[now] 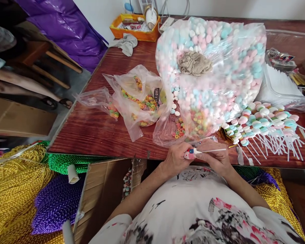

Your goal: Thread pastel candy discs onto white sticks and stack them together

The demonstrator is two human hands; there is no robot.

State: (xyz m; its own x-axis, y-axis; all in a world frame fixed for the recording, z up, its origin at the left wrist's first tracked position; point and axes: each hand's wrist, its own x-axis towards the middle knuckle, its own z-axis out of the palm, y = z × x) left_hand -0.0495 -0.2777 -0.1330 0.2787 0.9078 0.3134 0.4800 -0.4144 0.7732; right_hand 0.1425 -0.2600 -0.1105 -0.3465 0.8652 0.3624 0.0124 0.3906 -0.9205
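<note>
At the table's front edge, my left hand [177, 156] is closed round a small printed wrapper [189, 154] in red, white and blue. Out of it, to the right, runs a thin white stick [213, 150]. My right hand [217, 158] pinches at the stick's inner end, close against the wrapper. What lies inside the wrapper is hidden by my fingers. Just right of my hands is a pile of candy skewers [264, 118], pastel pieces threaded on white sticks. Straight ahead lies a large clear bag of pastel candies [218, 91].
A clear bag of ring candies [147, 101] lies on the left of the table [78, 139]. A clear plastic bin [282, 98] with white sticks stands right, an orange tray [134, 34] behind. Gold bead strands [12, 189] hang below left. Another person's legs [22, 83] show at left.
</note>
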